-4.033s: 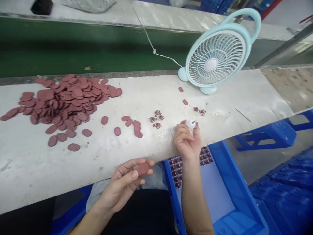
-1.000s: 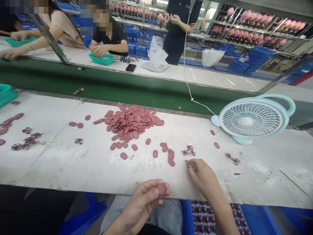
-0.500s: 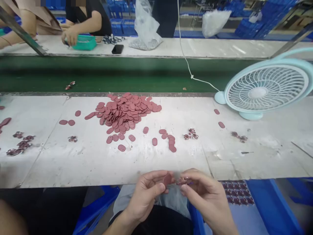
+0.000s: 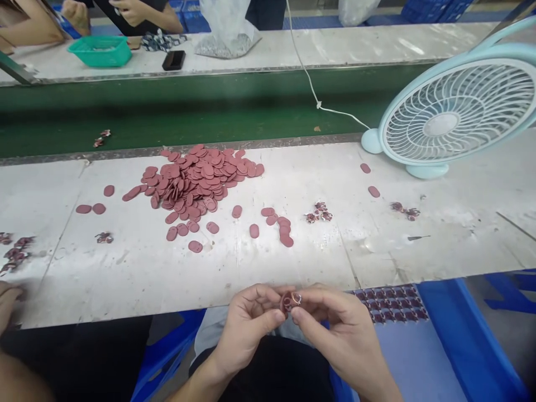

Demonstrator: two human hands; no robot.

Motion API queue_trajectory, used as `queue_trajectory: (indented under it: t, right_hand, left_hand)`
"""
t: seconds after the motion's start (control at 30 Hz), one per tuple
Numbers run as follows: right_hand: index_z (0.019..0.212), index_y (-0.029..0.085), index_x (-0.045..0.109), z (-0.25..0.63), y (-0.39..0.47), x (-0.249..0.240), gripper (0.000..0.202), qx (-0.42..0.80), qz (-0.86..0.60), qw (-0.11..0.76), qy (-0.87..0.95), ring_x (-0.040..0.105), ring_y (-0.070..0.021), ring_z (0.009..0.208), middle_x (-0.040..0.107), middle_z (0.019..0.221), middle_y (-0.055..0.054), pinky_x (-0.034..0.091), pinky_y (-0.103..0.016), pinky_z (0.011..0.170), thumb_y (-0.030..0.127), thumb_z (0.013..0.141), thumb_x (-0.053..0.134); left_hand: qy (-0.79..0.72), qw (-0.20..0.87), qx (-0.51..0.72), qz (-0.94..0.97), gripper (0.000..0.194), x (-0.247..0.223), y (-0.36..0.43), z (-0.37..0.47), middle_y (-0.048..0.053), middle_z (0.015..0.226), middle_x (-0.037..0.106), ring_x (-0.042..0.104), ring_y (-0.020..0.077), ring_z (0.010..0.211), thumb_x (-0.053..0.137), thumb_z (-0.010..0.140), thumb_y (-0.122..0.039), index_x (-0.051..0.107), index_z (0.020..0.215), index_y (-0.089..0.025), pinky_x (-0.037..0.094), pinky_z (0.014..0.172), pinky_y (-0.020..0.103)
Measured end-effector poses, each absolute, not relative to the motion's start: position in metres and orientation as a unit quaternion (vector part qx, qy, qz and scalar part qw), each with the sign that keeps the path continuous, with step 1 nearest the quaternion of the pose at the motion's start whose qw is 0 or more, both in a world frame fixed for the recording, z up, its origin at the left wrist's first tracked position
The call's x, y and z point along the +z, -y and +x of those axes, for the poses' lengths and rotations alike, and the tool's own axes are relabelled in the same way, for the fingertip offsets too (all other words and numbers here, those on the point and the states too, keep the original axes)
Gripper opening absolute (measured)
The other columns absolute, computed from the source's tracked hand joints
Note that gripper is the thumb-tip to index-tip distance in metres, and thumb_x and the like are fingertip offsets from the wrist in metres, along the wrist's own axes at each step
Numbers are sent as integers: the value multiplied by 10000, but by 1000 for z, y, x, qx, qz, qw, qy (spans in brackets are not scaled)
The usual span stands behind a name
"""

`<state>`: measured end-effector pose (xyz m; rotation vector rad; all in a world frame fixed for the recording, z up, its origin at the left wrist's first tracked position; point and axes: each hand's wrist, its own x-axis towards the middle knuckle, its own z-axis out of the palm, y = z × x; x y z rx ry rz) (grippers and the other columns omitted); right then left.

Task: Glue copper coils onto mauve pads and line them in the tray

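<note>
Over the near edge of the table, my left hand (image 4: 247, 326) pinches a flat reddish-brown oval disc (image 4: 284, 304) between thumb and fingers. My right hand (image 4: 341, 326) grips a small shiny metal-and-red part (image 4: 296, 299) by its fingertips, right up against the disc. Whether the two are joined I cannot tell, as fingers cover much of both. Beyond my hands lies a heap of the same oval discs (image 4: 196, 178), with several loose ones nearer me. A few small metal-and-red parts (image 4: 319, 213) sit just beyond my right hand.
A light-blue fan (image 4: 439, 123) stands at the right, its white cord crossing the green channel (image 4: 251, 114). Below the table edge, a blue bin (image 4: 464, 335) holds rows of small dark-red parts (image 4: 389, 303). A neighbour's hand (image 4: 7, 304) is at far left; people work across.
My hands have come together, bringing the metal-and-red part against the oval disc. The view has tilted down and turned slightly. A neighbour's hand has appeared at the left edge.
</note>
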<state>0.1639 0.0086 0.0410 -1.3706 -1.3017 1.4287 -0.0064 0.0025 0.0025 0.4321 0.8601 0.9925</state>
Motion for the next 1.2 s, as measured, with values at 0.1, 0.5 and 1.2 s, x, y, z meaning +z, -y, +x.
queue_trajectory:
  t: [0.1,0.5,1.2]
  right_hand:
    - [1009,261,761,166,-9,43,143,572,-538,365,500,725,-174,769,766,964,-46,598,-272,668,278,873,724]
    - [919,237,747,168,-13,42,119,677,-507,362,392,696,-180,801,757,879,-43,574,-306,730,339,858,750]
    - [987,237,764,173,-5,29,146,653,-501,451,346,723,-176,787,768,936,-46,629,-274,670,302,857,749]
  left_hand:
    - [-396,760,464,221,62,1,-2,-5,100,1056,791,710,277,1042,792,785,-168,748,740,-168,521,969,423]
    - [-402,741,479,244,72,3,0,-2,88,1044,798,718,296,1032,759,818,-160,779,755,-190,548,932,440]
    - [-416,721,474,288,37,0,-4,10,98,1199,754,702,292,1109,742,838,-172,766,838,-200,556,964,425]
